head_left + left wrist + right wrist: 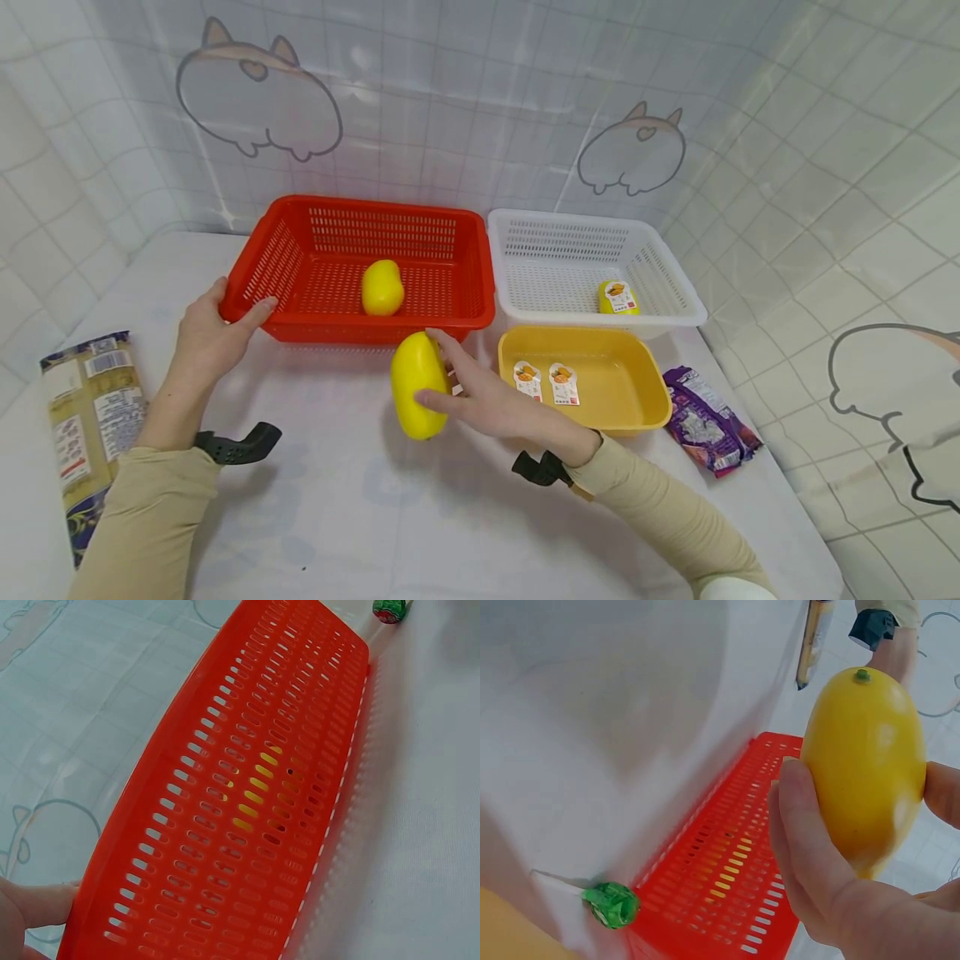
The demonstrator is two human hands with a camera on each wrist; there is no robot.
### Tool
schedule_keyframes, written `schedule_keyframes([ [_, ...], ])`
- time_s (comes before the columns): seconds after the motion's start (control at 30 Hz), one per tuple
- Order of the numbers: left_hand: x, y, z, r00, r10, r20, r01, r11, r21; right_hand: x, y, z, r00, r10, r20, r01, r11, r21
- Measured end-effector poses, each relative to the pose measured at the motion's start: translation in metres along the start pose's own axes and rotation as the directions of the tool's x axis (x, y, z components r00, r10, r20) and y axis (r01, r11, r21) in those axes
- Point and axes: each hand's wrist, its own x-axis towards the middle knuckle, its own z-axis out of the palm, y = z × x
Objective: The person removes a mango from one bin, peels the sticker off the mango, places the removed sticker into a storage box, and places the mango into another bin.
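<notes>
My right hand [487, 392] grips a yellow mango [418, 386] between thumb and fingers, lifted in front of the red basket. The right wrist view shows the smooth mango [864, 765] with a small green stem spot at one end. At the left end of the red plastic basket [360, 332], my left hand [213, 333] holds the rim, thumb at the front edge and other fingers partly hidden. Another yellow mango [382, 288] lies inside that basket; its colour shows through the slots in the left wrist view.
Right of the red basket stands a white basket [555, 315] containing a yellow mango [618, 297] with a label. In front is a yellow tray [611, 383] with two labels. A purple packet [708, 421], a noodle-like packet [96, 417] and a green-wrapped lollipop [613, 904] lie around.
</notes>
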Motion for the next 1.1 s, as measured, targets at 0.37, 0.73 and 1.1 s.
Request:
schedule_keyframes([
  [0.37,0.0,0.0,0.0,1.0,0.002,0.004,-0.002,1.0,-0.008,0.006,-0.005,-0.009,0.999,0.038,-0.006,-0.038,0.999,0.001],
  [0.73,0.001,-0.001,0.0,1.0,-0.003,0.006,0.003,1.0,-0.012,0.01,-0.008,-0.018,0.997,0.077,-0.007,-0.077,0.997,-0.023],
  [1.1,0.001,-0.002,-0.001,1.0,0.014,0.005,-0.014,1.0,-0.005,0.014,-0.01,-0.023,0.997,0.072,-0.004,-0.072,0.997,-0.04],
])
